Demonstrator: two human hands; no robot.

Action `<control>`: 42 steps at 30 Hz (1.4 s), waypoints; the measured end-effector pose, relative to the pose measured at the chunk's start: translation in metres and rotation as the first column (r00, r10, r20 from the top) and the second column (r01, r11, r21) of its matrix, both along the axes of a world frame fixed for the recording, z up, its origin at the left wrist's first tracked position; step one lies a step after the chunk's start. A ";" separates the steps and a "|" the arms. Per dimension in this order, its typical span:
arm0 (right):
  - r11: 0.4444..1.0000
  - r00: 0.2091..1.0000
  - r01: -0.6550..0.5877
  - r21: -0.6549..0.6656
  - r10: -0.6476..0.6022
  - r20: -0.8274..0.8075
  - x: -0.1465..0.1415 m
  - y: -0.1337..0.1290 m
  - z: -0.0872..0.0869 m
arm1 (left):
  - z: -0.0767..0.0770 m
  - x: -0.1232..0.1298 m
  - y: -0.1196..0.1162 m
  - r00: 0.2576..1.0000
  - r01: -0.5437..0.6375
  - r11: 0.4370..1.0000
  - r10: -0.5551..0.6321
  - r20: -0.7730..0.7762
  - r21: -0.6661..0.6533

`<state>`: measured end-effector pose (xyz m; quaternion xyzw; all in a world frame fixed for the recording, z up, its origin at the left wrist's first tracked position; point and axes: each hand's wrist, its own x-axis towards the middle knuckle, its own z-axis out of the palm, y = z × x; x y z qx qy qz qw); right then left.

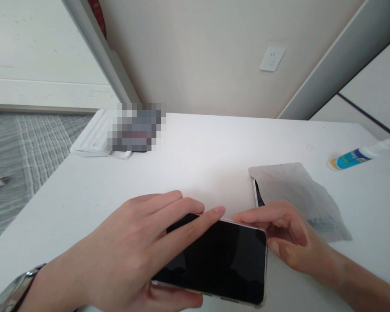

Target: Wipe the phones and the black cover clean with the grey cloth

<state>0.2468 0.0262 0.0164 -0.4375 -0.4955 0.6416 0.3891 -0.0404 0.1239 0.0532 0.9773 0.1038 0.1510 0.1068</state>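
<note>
A phone [227, 260] with a dark screen and a clear case lies sideways at the bottom centre. My left hand [143, 247] is wrapped round its left end, the index finger stretched across the screen to the top edge and the thumb along the lower edge. At the phone's upper right corner, my right hand [292, 238] has its fingers and thumb closed on the edge of the case. Just behind my right hand lies a light grey pouch [295, 186], with a dark, white-edged item [258, 193] showing at its left opening.
White packets [92, 134] and a pixelated dark item [138, 130] lie at the table's back left corner. A blue-labelled white bottle [351, 159] stands at the right. The white table [208, 151] meets the wall behind.
</note>
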 end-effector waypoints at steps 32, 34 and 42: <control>0.980 0.978 -0.180 -0.090 0.169 -0.120 -0.008 -0.004 0.011 | -0.006 -0.001 0.003 0.991 -0.131 0.984 0.129 0.020 0.123; 0.986 0.986 -0.145 -0.078 0.138 -0.090 -0.012 -0.004 0.010 | -0.007 0.000 0.003 0.991 -0.133 0.982 0.132 0.022 0.133; 0.990 0.994 -0.051 -0.128 0.039 -0.098 -0.024 -0.010 -0.002 | -0.012 0.002 0.004 0.986 -0.165 0.985 0.163 0.039 0.049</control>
